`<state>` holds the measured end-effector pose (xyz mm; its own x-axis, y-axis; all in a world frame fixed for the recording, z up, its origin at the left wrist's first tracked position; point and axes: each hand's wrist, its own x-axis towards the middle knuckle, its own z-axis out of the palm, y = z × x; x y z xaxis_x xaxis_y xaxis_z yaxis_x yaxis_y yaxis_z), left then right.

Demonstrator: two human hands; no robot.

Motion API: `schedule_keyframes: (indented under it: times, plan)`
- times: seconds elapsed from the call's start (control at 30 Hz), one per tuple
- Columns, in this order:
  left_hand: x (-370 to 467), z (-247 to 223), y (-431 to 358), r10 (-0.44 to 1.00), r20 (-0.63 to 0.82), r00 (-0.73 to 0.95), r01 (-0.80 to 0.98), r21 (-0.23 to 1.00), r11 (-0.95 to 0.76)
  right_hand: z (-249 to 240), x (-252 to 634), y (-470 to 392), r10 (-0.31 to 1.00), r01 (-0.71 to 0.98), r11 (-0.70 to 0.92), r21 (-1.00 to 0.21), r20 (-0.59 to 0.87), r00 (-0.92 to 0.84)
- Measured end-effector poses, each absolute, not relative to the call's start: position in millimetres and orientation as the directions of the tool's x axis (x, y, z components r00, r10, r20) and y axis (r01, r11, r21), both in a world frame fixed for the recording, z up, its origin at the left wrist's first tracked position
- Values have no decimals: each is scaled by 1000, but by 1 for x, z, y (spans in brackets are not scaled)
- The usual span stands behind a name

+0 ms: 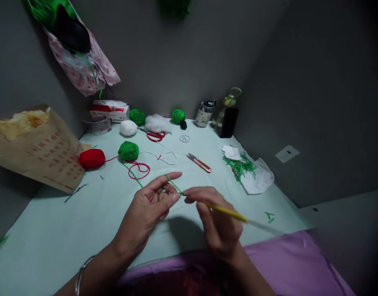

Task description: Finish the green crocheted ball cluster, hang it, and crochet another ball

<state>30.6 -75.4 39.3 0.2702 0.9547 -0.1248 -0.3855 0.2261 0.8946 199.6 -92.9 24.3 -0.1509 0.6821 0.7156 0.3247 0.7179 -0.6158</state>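
The left hand (151, 201) pinches a green strand (173, 183) between thumb and finger; the strand also runs over the raised index finger. The right hand (221, 218) is closed on a slim yellow-handled tool (228, 211), its front end hidden by the fingers, its rear end pointing away to the right. The fingertips of both hands nearly meet where the strand ends in a small bit of green work, too small to make out clearly. A silver bangle (80, 275) circles the left wrist.

Both hands are above a pale tablecloth (93, 234). Just beyond them, a loose red loop (139, 170) leads left to a red ball (92, 158), with a green ball (128, 151) beside the loop. Orange-handled snips (201, 163) lie ahead of the right hand. To the right, green clippings (240, 166) lie against a crumpled white sheet (259, 179).

Farther back are a white ball (128, 128), red-handled scissors (156, 136), white fluff (158, 123), two more green balls (137, 116), a tin (204, 114) holding small items, and a dark phone (229, 122) upright in front of a bottle (218, 117). A brown paper bag (49, 152) with flatbread (22, 122) in its mouth stands tilted at far left.
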Motion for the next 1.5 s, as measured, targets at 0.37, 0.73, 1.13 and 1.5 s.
schedule_keyframes:
  times: [0.37, 0.73, 1.13, 1.5]
  plan:
    - [35, 39, -74, 901, -207, 381, -548, 734, 401, 24, 194, -89, 796, 68, 597, -799, 601, 69]
    - [35, 32, -72, 853, -239, 464, -592, 633, 499, 16, 198, -91, 662, 392, 701, -595, 748, -48]
    - [35, 38, -76, 904, -193, 381, -467, 804, 368, 19, 199, -83, 919, -209, 385, -899, 394, -6]
    - [36, 39, -77, 905, -205, 372, -525, 758, 388, 19, 198, -93, 551, 516, 772, -372, 796, -250]
